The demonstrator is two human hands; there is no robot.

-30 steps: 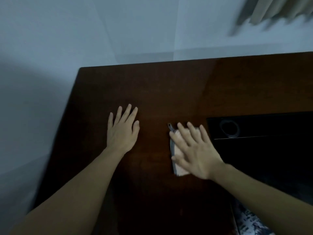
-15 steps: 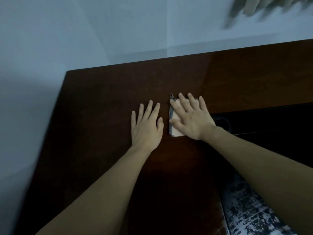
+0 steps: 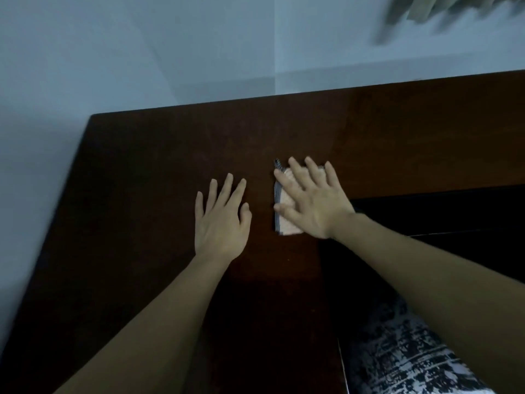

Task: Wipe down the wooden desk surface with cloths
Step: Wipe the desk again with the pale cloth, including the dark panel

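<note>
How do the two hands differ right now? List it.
The right hand presses flat on the folded cloth; the left hand lies on the bare desk with nothing under it. The right hand sits farther from the person than the left. Both are palm down with straight, spread fingers.

Dim, bluish light with soft overall blur, and a faint sheen on the dark desk (image 3: 147, 172).
</note>
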